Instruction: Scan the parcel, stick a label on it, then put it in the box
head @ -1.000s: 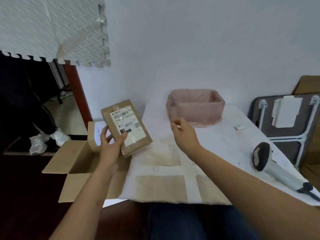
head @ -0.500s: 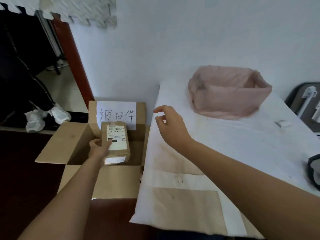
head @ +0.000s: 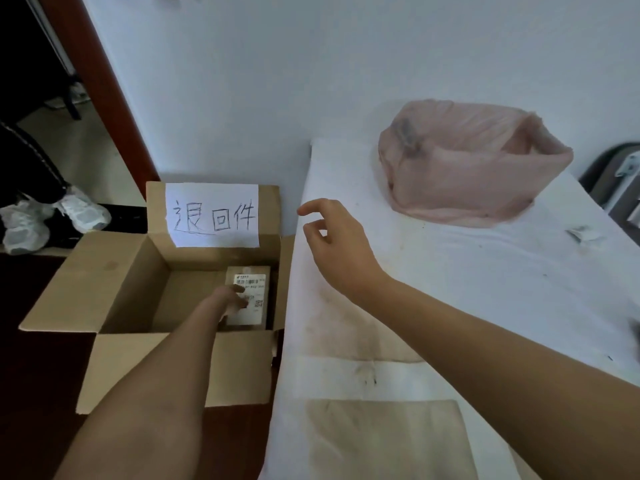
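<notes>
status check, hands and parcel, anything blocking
Left hand down in the cardboard box, fingers on the parcel. Parcel flat on the box floor, label up. Right hand loose above the table, empty. Nothing blocking.

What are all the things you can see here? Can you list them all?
parcel: one, brown with a white label, inside the box at its right side
box: one, brown cardboard, open, on the floor left of the table
paper sign: one, white with handwriting, on the box's back flap
table: one, white cover, on the right
pink bag: one, at the table's far end
paper scrap: one, white, on the table, right
shoes: two, white, on the floor, left
left hand: on the parcel
right hand: above the table edge, holding nothing
</notes>
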A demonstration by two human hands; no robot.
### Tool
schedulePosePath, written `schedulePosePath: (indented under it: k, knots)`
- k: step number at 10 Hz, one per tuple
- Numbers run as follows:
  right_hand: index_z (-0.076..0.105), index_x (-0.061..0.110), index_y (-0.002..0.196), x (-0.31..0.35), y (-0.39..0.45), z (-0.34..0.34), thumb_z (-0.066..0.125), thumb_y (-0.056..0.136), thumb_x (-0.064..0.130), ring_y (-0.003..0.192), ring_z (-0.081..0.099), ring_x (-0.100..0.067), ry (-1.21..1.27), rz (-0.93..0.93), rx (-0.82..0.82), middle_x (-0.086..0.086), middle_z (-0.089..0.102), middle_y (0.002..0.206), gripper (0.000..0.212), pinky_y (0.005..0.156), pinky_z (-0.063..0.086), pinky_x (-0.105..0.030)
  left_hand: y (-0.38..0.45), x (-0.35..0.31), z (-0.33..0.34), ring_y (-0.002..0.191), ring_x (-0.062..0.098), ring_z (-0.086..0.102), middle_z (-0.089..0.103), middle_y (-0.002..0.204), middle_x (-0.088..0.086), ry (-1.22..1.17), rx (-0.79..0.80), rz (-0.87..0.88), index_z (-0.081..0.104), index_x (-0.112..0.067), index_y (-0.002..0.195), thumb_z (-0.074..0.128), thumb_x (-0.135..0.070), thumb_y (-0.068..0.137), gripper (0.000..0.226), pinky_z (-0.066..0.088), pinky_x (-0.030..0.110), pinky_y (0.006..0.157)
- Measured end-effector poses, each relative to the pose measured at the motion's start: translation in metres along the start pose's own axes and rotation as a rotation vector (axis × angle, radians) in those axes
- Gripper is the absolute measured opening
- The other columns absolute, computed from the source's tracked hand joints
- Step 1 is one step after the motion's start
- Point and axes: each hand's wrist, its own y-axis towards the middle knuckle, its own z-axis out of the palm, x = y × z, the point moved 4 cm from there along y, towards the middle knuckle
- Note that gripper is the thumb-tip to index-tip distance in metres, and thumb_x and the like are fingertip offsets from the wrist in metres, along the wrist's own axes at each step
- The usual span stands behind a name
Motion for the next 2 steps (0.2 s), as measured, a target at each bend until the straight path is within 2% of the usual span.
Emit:
schedulePosePath:
  k: [1,2]
  knots:
    - [0.054,0.017,0.122,-0.0041,-0.0014,-0.0017,0.043,0.099,0.013,0.101,0.05,-0.004,0.005,0.014,0.007,0.001,0.051,0.134,0.026,0.092,0.044,-0.02,0.005,-0.0006,0.0052,0.128,0.036,0.051,0.046,0.147,0.019,0.076,0.016,-0.006,0.04,-0.016,0.149,0.059,-0.013,0.095,0.057,0.044,0.044,0.106]
    - [0.055,0.017,0.122,-0.0067,-0.0027,-0.0053,0.043,0.099,0.012,0.101,0.051,-0.005,0.036,0.038,-0.02,0.001,0.051,0.134,0.026,0.094,0.047,-0.023,0.0088,0.0005,0.012,0.127,0.037,0.051,0.046,0.146,0.021,0.031,0.007,0.008,0.034,-0.014,0.151,0.058,-0.007,0.096,0.061,0.045,0.044,0.104]
